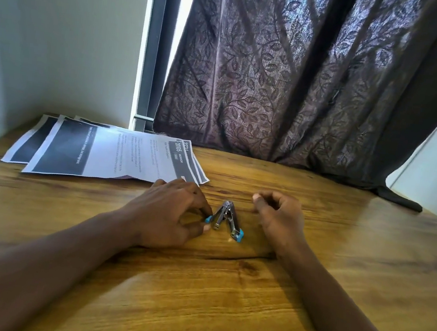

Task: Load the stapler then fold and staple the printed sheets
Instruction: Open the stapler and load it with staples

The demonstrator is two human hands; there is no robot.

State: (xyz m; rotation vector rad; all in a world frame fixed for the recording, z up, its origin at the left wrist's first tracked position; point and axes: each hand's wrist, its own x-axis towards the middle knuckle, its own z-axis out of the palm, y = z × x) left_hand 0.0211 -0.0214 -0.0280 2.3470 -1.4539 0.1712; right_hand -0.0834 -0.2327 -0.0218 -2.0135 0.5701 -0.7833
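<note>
Forearms nearest on bench (197,286) | stapler (226,219) splayed open mid-bench, sheets (109,152) far left | left hand (167,214) fingers pinch its blue end, right hand (278,216) loosely curled, empty | step: loading | next: staples, none visible

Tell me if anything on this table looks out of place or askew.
Nothing looks damaged or spilled. The stapler lies splayed open in a V between the left hand and right hand, as loading needs. The sheets are fanned unevenly at the table's far left.
</note>
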